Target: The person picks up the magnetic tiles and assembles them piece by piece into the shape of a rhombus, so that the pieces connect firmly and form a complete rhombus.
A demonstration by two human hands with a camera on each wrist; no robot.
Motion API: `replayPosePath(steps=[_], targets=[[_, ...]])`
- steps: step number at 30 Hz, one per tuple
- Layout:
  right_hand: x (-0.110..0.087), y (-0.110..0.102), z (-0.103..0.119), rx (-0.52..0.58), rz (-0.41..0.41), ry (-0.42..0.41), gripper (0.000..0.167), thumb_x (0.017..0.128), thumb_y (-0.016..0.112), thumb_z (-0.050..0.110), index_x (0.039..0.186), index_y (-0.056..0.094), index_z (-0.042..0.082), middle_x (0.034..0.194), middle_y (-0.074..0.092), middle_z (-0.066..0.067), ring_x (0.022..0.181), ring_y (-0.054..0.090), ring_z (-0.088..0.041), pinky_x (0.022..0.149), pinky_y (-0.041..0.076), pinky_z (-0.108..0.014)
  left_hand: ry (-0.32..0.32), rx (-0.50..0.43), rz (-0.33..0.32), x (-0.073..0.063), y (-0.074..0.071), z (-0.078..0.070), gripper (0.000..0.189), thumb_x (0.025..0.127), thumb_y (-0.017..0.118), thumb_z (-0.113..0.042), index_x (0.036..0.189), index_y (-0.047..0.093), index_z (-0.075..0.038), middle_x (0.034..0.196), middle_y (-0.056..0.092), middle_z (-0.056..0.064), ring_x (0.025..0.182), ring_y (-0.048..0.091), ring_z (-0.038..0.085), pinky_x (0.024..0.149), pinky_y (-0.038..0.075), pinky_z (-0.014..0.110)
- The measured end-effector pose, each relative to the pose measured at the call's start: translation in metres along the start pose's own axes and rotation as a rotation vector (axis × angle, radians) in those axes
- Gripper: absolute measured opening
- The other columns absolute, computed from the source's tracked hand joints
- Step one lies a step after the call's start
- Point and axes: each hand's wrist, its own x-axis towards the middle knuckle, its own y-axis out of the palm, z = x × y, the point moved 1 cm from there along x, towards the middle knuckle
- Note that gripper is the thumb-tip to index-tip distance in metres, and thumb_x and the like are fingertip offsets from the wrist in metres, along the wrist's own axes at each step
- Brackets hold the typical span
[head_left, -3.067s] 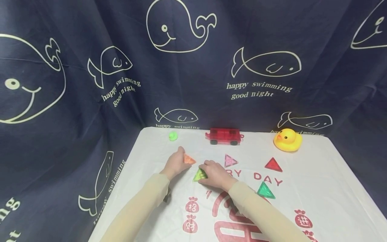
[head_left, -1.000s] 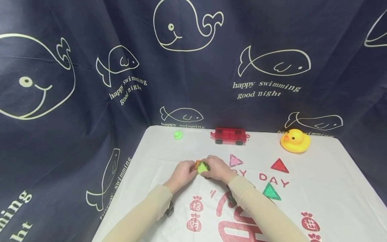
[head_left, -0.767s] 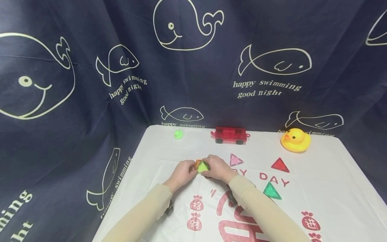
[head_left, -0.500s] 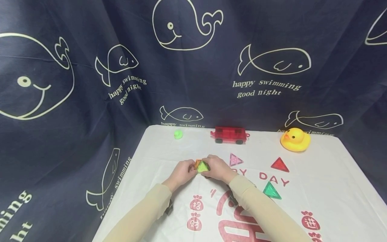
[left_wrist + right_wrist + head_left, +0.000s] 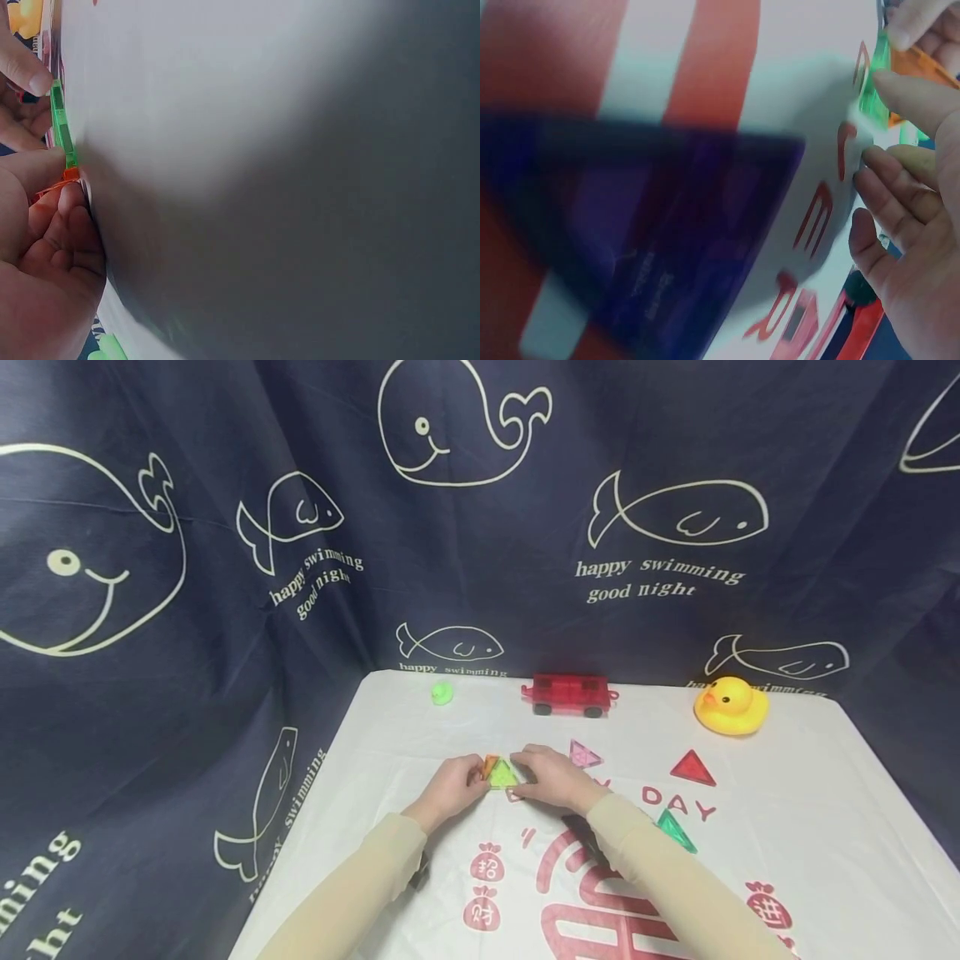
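My left hand [image 5: 450, 789] pinches an orange triangular magnetic tile [image 5: 489, 767] between thumb and fingers. Against the orange tile stands a yellow-green triangular magnetic tile [image 5: 502, 775]; in the left wrist view this green tile [image 5: 61, 124] rises from the sheet and its lower corner meets the orange tile [image 5: 70, 174]. Just right of the pair is my right hand [image 5: 558, 777], its fingers spread and relaxed around nothing. The right wrist view has its thumb [image 5: 919, 101] overlapping the edge of the green tile [image 5: 877, 82].
Pink [image 5: 583, 755], red [image 5: 693, 768] and teal-green [image 5: 677, 832] triangular tiles lie to the right. A dark blue tile [image 5: 682, 225] shows under the right wrist. Behind are a small green duck [image 5: 442, 693], red toy wagon [image 5: 572, 695] and yellow duck [image 5: 731, 707].
The orange and yellow-green tiles, apart at first, came together and stand leaning against each other. In the last half second my right hand let go of the green tile and drew right.
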Motion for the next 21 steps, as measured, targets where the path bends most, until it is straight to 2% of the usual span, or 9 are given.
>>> replayPosePath(steps=[2, 5, 9, 11, 14, 21], targets=[[-0.005, -0.004, -0.006, -0.005, -0.008, 0.011, 0.060, 0.087, 0.080, 0.032, 0.138, 0.062, 0.006, 0.128, 0.063, -0.009, 0.123, 0.057, -0.027, 0.106, 0.043, -0.044, -0.001, -0.002, 0.001, 0.001, 0.000, 0.000, 0.015, 0.092, 0.074, -0.015, 0.086, 0.060, -0.015, 0.068, 0.054, -0.007, 0.061, 0.049, 0.009, 0.057, 0.045, 0.026], [-0.012, -0.009, -0.018, -0.038, -0.043, -0.018, 0.056, 0.088, 0.080, 0.029, 0.136, 0.063, 0.005, 0.125, 0.064, -0.010, 0.122, 0.057, -0.029, 0.106, 0.042, -0.046, -0.005, -0.008, 0.000, 0.001, 0.001, 0.001, 0.018, 0.092, 0.074, -0.015, 0.083, 0.059, -0.016, 0.067, 0.054, -0.006, 0.061, 0.049, 0.009, 0.057, 0.044, 0.026], [-0.019, -0.015, -0.037, -0.111, -0.133, -0.084, 0.054, 0.085, 0.082, 0.028, 0.130, 0.066, 0.002, 0.118, 0.065, -0.011, 0.114, 0.060, -0.030, 0.100, 0.045, -0.049, -0.009, -0.008, 0.001, 0.001, 0.001, 0.002, 0.019, 0.092, 0.074, -0.016, 0.082, 0.057, -0.017, 0.067, 0.054, -0.006, 0.060, 0.049, 0.010, 0.056, 0.044, 0.026], [-0.023, -0.017, -0.048, -0.136, -0.176, -0.086, 0.055, 0.083, 0.083, 0.028, 0.128, 0.067, 0.002, 0.115, 0.065, -0.010, 0.110, 0.060, -0.030, 0.097, 0.047, -0.051, -0.005, -0.008, 0.001, 0.002, 0.001, 0.002, 0.019, 0.092, 0.074, -0.016, 0.082, 0.057, -0.017, 0.067, 0.054, -0.006, 0.060, 0.049, 0.010, 0.056, 0.044, 0.026], [-0.030, -0.022, -0.063, -0.143, -0.213, -0.050, 0.056, 0.081, 0.084, 0.030, 0.127, 0.068, 0.001, 0.114, 0.064, -0.012, 0.109, 0.059, -0.032, 0.095, 0.046, -0.053, -0.004, -0.005, 0.003, 0.002, 0.002, 0.003, 0.019, 0.092, 0.075, -0.017, 0.083, 0.058, -0.017, 0.067, 0.054, -0.007, 0.061, 0.049, 0.009, 0.057, 0.044, 0.026], [-0.044, -0.032, -0.087, -0.112, -0.214, 0.052, 0.062, 0.082, 0.085, 0.038, 0.128, 0.067, 0.001, 0.121, 0.062, -0.017, 0.114, 0.057, -0.036, 0.099, 0.046, -0.055, -0.006, 0.002, 0.003, 0.002, 0.003, 0.004, 0.018, 0.091, 0.075, -0.017, 0.084, 0.058, -0.017, 0.068, 0.055, -0.007, 0.061, 0.049, 0.009, 0.058, 0.045, 0.026]])
